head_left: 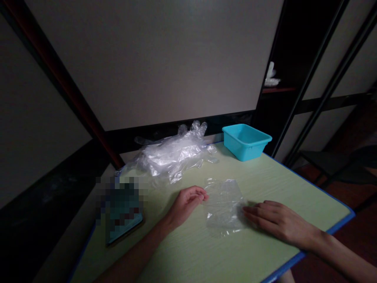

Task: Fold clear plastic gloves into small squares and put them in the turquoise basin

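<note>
A thin clear plastic piece (pixel 224 208), roughly rectangular and creased, lies on the pale green table between my hands. Whether it is a bag or a folded glove I cannot tell. My left hand (pixel 187 202) has its fingers curled in a pinch at the upper left edge of the plastic. On the other side, my right hand (pixel 273 220) holds the right edge with its fingertips drawn together; its thumb is hidden. Behind them a loose heap of clear disposable gloves (pixel 173 153) spreads along the table's back, some glove fingers sticking up.
A turquoise plastic basin (pixel 247 141) stands at the back right corner. At the left edge lies a flat, pixelated object (pixel 125 212). The table (pixel 182 255) has blue edging and stands against a wardrobe panel (pixel 165 67). A dark chair (pixel 338 165) is at the right.
</note>
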`<state>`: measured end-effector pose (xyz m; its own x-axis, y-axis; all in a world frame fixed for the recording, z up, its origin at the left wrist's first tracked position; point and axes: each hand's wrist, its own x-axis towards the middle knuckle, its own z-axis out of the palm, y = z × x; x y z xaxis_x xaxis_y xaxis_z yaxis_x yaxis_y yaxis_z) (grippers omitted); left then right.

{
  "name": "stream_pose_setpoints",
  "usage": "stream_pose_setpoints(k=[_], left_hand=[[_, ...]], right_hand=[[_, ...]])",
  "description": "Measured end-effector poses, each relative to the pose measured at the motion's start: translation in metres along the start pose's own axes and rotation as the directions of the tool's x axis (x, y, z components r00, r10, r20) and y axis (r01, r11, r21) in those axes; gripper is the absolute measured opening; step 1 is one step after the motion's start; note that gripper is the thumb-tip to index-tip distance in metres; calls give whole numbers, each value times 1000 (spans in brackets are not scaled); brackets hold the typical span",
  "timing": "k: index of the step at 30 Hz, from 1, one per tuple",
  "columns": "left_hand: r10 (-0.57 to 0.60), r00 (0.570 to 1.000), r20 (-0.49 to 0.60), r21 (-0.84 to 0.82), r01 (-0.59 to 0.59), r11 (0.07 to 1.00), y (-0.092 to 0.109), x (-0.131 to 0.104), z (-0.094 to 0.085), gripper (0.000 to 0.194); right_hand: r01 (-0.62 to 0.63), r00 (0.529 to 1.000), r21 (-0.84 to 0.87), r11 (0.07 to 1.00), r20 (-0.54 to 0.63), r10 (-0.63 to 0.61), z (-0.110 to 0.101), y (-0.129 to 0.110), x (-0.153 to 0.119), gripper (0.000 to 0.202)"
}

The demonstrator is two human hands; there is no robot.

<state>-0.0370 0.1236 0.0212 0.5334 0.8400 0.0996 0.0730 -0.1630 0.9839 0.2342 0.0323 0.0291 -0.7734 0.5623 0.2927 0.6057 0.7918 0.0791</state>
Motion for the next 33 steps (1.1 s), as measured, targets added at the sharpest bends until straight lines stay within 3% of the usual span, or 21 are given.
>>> stream_pose_setpoints(k=[4, 7, 12, 16, 22, 25, 28, 30, 33], left_hand=[[-19, 999, -27, 15, 20, 1000, 3, -1, 2, 18], [-36, 999, -37, 25, 37, 999, 4, -1, 3, 16], [-55, 998, -45, 43, 57, 997, 4, -1, 3, 16], [-37, 998, -59, 26, 38, 999, 2, 0, 4, 16], [-33, 996, -83, 8, 34, 999, -1, 2, 4, 13], [-50, 994, -102, 13, 52, 999, 0, 2, 4, 12], [-103, 989, -109, 28, 106, 994, 3, 4, 4, 13], [-145, 982, -120, 39, 151, 988, 3, 5, 3, 16], [-164, 976, -142, 50, 173, 984, 1, 8, 2, 22]], right_hand=[[55, 998, -65, 996, -8, -56, 4, 10, 10, 28], [25, 999, -26, 999, -22, -26, 7, 15, 13, 28], [-107, 994, 172, 979, 4, 108, 10, 18, 11, 29], [-232, 971, 376, 897, 30, 238, 6, 21, 16, 27], [-440, 881, 580, 685, 134, 453, 1, 37, 39, 22], [-487, 837, 700, 523, 202, 509, 8, 48, 49, 22], [-545, 764, 750, 375, 259, 591, 20, 56, 57, 18], [-565, 726, 755, 332, 264, 635, 26, 57, 60, 10], [-592, 666, 751, 292, 252, 702, 33, 55, 63, 23]])
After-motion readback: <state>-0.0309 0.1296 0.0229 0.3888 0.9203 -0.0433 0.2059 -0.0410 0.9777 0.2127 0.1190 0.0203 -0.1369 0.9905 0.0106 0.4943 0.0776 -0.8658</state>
